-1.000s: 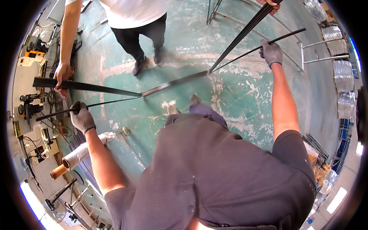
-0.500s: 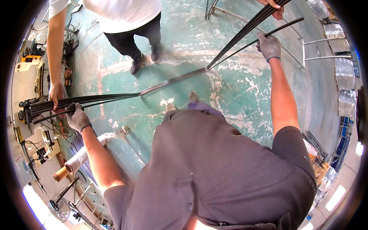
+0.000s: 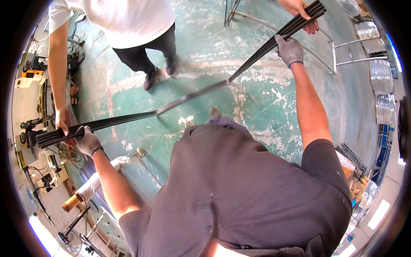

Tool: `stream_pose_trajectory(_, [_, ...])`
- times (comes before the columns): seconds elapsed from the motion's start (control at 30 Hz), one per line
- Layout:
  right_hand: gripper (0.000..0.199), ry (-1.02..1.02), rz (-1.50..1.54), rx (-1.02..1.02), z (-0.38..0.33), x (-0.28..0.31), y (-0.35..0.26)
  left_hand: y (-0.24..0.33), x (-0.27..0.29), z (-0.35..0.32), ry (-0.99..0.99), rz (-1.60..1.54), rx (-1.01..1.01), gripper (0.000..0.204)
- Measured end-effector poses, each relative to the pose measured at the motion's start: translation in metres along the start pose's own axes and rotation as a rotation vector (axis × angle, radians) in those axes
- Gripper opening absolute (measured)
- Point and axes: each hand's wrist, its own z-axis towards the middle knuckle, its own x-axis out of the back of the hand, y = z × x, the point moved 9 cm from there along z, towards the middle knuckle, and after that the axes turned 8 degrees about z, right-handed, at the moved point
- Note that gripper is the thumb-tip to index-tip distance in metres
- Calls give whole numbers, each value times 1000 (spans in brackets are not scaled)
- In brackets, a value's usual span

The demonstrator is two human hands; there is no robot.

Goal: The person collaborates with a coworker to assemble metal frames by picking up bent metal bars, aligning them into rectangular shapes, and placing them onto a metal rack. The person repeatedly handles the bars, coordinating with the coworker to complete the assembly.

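Observation:
A bundle of long thin rods (image 3: 192, 97), dark toward both ends and shinier metal along the middle, spans the space between me and a co-worker. It bends at two places. My left hand (image 3: 89, 141), in a grey knit glove, is closed on the bundle near its left end. Close beside it the co-worker's bare hand (image 3: 63, 121) grips the same end. At the upper right my gloved right hand (image 3: 291, 52) closes against the underside of the bundle, its fingertips partly hidden. The co-worker's other hand (image 3: 305, 16) holds the rods just beyond mine.
Facing me stands the co-worker in a white shirt (image 3: 128, 21). A metal frame (image 3: 335, 55) is at the right, near stacked clear-wrapped packages (image 3: 381, 77). Rolled film (image 3: 87, 190) lies at lower left, with tools and equipment (image 3: 30, 128) along the left side. The green floor (image 3: 257, 111) is worn.
The separate rod in my hands has come up against the others, so they now form one bundle. My right hand moved slightly left; my left hand moved slightly down.

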Motion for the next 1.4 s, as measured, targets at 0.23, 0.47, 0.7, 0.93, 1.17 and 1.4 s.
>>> stream_pose_trajectory(0.23, [57, 90, -169, 38, -5, 21, -13, 18, 17, -9, 13, 312, 14, 48])
stream_pose_trajectory(0.47, [60, 109, -300, 52, -6, 37, -18, 24, 28, -7, -68, 432, 51, 56])
stream_pose_trajectory(0.7, [56, 100, -256, 3, -4, 39, -24, -3, 9, 8, -72, 252, -37, 49])
stream_pose_trajectory(0.93, [67, 148, -227, 50, -3, 44, -23, -39, -16, 27, -90, 119, 59, 45])
stream_pose_trajectory(1.17, [55, 136, -270, 4, 1, 43, -16, -38, -20, 26, -113, 66, 70, 42])
stream_pose_trajectory(1.4, [54, 145, -199, -22, 3, 43, -15, -28, -8, 20, -63, 138, 21, 43])
